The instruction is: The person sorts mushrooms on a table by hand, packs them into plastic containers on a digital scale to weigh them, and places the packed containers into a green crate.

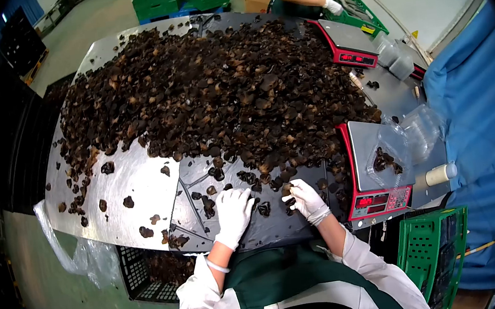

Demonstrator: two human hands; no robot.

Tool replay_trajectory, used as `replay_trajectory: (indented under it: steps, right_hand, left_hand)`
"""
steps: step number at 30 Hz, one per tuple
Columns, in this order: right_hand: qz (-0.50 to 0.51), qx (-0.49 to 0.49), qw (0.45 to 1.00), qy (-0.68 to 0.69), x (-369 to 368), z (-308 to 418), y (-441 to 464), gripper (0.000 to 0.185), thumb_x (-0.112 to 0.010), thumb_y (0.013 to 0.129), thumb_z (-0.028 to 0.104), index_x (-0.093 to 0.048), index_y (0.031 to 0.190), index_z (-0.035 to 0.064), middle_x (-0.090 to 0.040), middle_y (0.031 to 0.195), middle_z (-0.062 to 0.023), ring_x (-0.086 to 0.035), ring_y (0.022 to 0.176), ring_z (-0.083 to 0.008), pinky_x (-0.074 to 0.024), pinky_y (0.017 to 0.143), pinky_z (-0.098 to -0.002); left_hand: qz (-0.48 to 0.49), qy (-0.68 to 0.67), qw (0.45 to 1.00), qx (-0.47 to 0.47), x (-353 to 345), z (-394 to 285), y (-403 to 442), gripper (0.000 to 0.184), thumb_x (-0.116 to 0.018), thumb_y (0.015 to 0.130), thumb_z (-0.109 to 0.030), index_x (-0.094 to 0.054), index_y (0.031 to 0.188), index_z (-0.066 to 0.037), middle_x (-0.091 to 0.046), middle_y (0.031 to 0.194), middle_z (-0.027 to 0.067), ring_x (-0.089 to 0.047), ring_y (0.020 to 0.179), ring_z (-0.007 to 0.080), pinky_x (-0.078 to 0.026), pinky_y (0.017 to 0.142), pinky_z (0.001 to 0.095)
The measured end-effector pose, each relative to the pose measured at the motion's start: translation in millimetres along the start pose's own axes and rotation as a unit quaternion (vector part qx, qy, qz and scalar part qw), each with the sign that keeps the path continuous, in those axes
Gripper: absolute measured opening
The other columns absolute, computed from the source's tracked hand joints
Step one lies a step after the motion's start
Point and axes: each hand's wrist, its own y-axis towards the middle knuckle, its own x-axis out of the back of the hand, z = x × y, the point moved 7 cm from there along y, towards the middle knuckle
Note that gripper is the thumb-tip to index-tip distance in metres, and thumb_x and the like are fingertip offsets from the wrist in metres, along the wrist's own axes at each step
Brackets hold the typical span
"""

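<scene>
My left hand [235,212], in a white glove, lies on the dark tabletop with its fingers stretched forward. Small dark mushroom pieces are close around it, and nothing shows in its grip. My right hand [307,200], also gloved in white, is closed with its fingertips pinching a brownish wood ear mushroom [287,190]. Between the two hands lies a loose black mushroom piece [264,209]. Beyond both hands spreads a large heap of wood ear mushrooms [204,92].
A red scale [362,160] at my right carries a clear plastic tray [388,163] with a few mushrooms. Farther back stands a second red scale [352,42]. A co-worker's gloved hand [333,6] is at a green crate [359,13]. Below the table edge are a black crate [136,277] and green crates [419,245].
</scene>
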Motion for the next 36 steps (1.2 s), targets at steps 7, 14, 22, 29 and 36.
replay_trajectory:
  steps: [7,14,22,29,36]
  right_hand:
    - [0.026,0.061,0.994,0.089,-18.4,19.3,-11.8,0.022,-0.049,0.097,0.015,-0.054,0.116,0.0055,-0.063,0.101,-0.0063,-0.062,0.084,-0.0134,-0.0529,0.059,-0.0246]
    - [-0.014,0.160,0.765,-0.624,-59.0,2.8,-12.4,0.041,-0.067,0.084,0.037,-0.060,0.110,0.0065,-0.061,0.100,-0.0084,-0.062,0.087,-0.0209,-0.0496,0.074,-0.0310]
    - [0.131,0.313,0.522,-0.782,-145.5,-31.3,17.4,0.097,-0.068,0.064,0.065,-0.033,0.145,0.0247,-0.037,0.143,-0.0146,-0.036,0.129,-0.0386,-0.0379,0.096,-0.0466]
    - [0.152,0.378,0.522,-0.749,-127.5,-45.5,12.7,0.026,-0.063,0.082,0.032,-0.059,0.100,0.0141,-0.053,0.124,-0.0088,-0.051,0.113,-0.0272,-0.0437,0.083,-0.0401]
    - [0.072,0.378,0.596,-0.704,-101.9,-13.8,11.5,0.014,-0.066,0.080,0.019,-0.062,0.092,0.0132,-0.059,0.098,-0.0036,-0.060,0.089,-0.0218,-0.0513,0.069,-0.0330]
  left_hand:
    - [0.040,-0.056,0.998,-0.014,-22.8,-1.1,31.7,0.016,-0.070,0.075,-0.018,-0.064,0.085,-0.008,-0.060,0.086,0.0089,-0.056,0.084,0.0287,-0.043,0.075,0.0384]
    - [0.278,-0.227,0.917,0.175,120.6,67.8,-66.0,0.020,-0.072,0.078,-0.018,-0.066,0.093,-0.006,-0.065,0.088,0.0126,-0.063,0.084,0.0286,-0.051,0.074,0.0367]
    - [0.036,-0.042,0.976,0.211,81.7,83.0,-77.6,0.024,-0.068,0.080,-0.015,-0.064,0.102,-0.006,-0.063,0.091,0.0129,-0.061,0.088,0.0300,-0.049,0.077,0.0370]
    - [-0.022,0.027,0.981,0.193,48.5,80.4,-37.9,0.045,-0.074,0.075,-0.026,-0.059,0.112,-0.006,-0.057,0.095,0.0137,-0.056,0.089,0.0319,-0.047,0.077,0.0396]
    - [0.004,-0.038,0.983,0.181,21.1,81.8,-44.2,0.033,-0.067,0.081,-0.013,-0.061,0.112,-0.005,-0.058,0.092,0.0127,-0.057,0.087,0.0315,-0.048,0.077,0.0367]
